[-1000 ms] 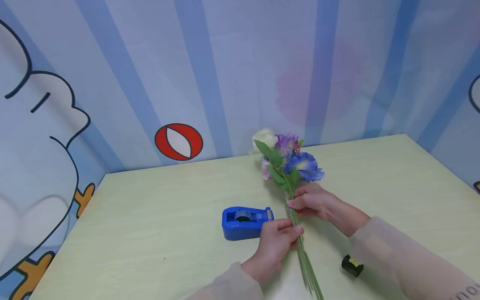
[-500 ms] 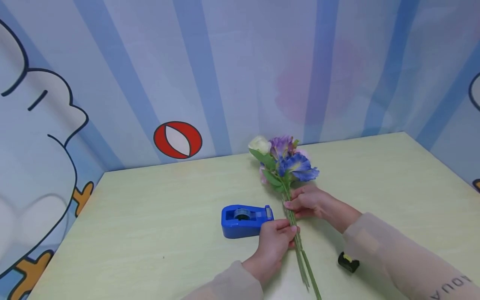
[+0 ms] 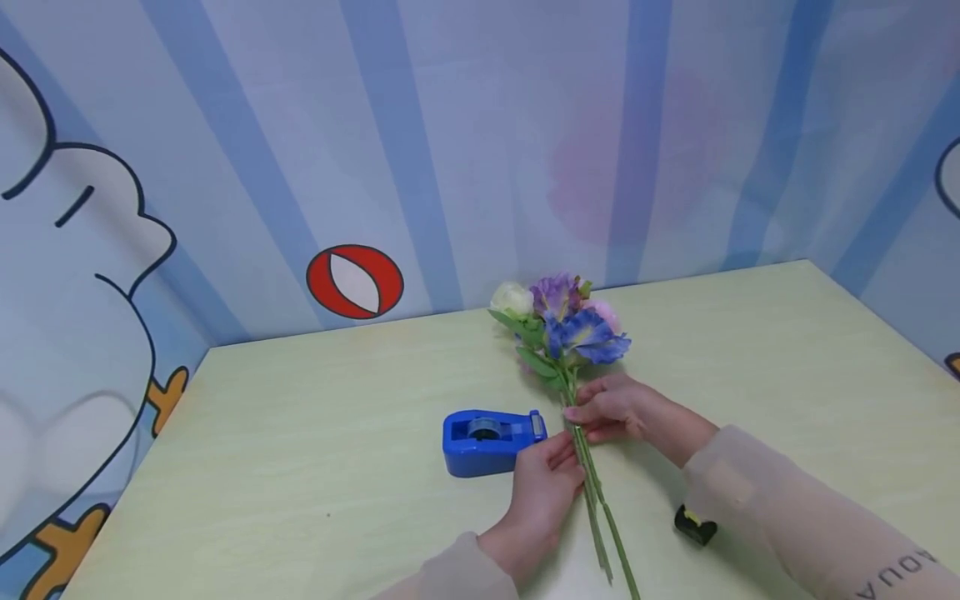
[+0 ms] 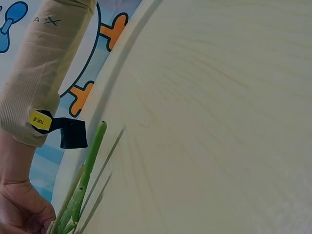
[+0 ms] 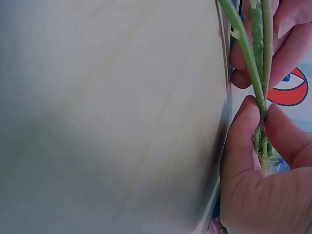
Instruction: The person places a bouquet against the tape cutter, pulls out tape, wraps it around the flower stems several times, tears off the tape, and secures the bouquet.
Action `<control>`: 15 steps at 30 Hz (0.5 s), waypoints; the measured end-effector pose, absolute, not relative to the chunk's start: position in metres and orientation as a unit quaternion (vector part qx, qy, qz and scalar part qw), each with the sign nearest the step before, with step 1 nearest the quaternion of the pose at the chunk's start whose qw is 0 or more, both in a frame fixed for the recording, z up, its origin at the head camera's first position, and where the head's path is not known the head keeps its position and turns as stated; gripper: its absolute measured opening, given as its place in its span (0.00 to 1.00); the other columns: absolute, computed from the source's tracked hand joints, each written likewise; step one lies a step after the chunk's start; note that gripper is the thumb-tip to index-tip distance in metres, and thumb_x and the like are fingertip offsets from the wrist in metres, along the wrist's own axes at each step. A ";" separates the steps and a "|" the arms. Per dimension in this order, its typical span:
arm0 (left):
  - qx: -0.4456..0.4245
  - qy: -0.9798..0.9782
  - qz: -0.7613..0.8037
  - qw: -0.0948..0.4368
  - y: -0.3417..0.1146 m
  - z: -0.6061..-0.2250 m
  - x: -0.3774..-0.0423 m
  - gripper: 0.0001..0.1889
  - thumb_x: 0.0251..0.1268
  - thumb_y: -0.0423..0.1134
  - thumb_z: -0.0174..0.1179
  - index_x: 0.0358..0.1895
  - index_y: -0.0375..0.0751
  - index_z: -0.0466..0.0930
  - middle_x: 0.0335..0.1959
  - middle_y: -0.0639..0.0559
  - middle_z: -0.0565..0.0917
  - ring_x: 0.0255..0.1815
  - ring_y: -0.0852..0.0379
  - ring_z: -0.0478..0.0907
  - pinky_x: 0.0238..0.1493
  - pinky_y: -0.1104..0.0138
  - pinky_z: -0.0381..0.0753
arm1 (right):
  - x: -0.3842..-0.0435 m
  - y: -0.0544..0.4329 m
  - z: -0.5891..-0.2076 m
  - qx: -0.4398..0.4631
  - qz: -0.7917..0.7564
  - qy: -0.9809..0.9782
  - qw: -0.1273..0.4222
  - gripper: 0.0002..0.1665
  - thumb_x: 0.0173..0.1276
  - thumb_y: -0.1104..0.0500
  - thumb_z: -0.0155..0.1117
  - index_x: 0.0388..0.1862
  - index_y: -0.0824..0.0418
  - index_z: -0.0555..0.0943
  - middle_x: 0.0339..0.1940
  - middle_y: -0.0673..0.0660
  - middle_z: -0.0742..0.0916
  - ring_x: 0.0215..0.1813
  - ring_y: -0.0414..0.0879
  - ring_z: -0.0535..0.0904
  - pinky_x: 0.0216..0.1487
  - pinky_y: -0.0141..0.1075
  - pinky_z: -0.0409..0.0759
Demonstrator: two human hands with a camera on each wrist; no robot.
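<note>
A bouquet of artificial flowers tilts over the table, with blue, purple, white and pink blooms, green leaves and long green stems. Just below the leaves my right hand pinches the stems between thumb and fingers; the right wrist view shows this pinch on the stems closely. Lower down, my left hand is at the same stems, its curled fingers passing behind them and its thumb at their left edge. In the left wrist view the cut stem ends stick up beside my right hand.
A blue tape dispenser with a roll of clear tape stands on the table just left of the stems, close behind my left hand. A small black device with a yellow label hangs under my right cuff. A striped cartoon backdrop borders the pale table.
The bouquet and my right hand have shifted slightly left. My left thumb, earlier across the front of the stems, is now at their left edge, and the left hand sits slightly further left.
</note>
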State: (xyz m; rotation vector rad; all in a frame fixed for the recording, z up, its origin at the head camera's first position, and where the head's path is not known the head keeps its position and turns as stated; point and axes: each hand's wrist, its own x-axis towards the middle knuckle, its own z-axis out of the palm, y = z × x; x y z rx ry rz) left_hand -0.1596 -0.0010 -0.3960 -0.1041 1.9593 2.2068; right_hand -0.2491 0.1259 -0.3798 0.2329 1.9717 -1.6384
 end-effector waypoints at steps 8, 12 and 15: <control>-0.029 0.657 0.748 0.092 -0.001 -0.393 -0.159 0.26 0.52 0.13 0.48 0.59 0.18 0.65 0.54 0.29 0.75 0.57 0.42 0.73 0.51 0.61 0.75 | -0.248 0.128 -0.380 0.088 -0.607 0.735 0.289 0.24 0.64 0.64 0.62 0.55 0.72 0.67 0.19 0.51 0.81 0.20 0.38 0.76 0.24 0.28 0.78; -0.035 0.657 0.746 0.096 -0.002 -0.392 -0.158 0.25 0.53 0.14 0.48 0.59 0.19 0.66 0.54 0.30 0.75 0.57 0.43 0.73 0.50 0.61 0.76 | -0.248 0.129 -0.380 0.090 -0.605 0.734 0.296 0.28 0.65 0.63 0.62 0.60 0.73 0.64 0.21 0.52 0.81 0.21 0.39 0.77 0.26 0.29 0.79; -0.037 0.656 0.747 0.100 -0.002 -0.392 -0.157 0.25 0.54 0.15 0.49 0.59 0.20 0.66 0.53 0.31 0.76 0.56 0.44 0.74 0.49 0.62 0.77 | -0.247 0.129 -0.380 0.086 -0.604 0.734 0.298 0.30 0.66 0.62 0.61 0.61 0.73 0.63 0.22 0.52 0.82 0.22 0.39 0.78 0.27 0.30 0.79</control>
